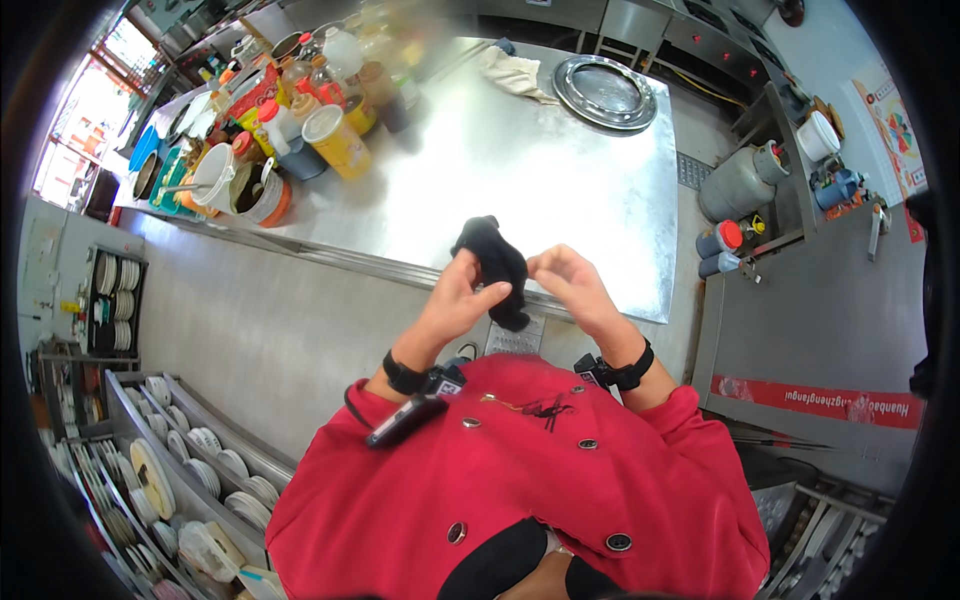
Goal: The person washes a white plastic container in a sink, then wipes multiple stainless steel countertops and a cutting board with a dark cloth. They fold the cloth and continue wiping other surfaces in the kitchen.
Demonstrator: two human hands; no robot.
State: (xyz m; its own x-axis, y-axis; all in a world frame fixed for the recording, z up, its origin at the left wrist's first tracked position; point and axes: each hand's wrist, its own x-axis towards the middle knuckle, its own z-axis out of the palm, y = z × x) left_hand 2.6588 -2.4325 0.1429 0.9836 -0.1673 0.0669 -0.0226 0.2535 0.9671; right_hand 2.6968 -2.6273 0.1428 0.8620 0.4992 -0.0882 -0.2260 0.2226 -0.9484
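Note:
A crumpled black cloth item [501, 262] is in my left hand [459, 298], above the front edge of the steel worktable [570, 195]. My left thumb lies across its near part while the fingers are partly hidden behind it. Its lower end hangs past the table edge. My right hand [576, 285] is at the cloth's right side, fingers bent and fingertips at its edge; whether they pinch it is unclear. Each wrist bears a black strap with a small device, the left device [445, 384] and the right device [591, 367].
Sauce bottles, a yellow tub [337, 142] and a white bucket [216, 178] crowd the table's left. Round metal trays [604, 91] and a pale cloth [517, 73] lie at the far right. A gas cylinder [739, 184] stands beyond the right edge. Plate racks [199, 442] are behind left.

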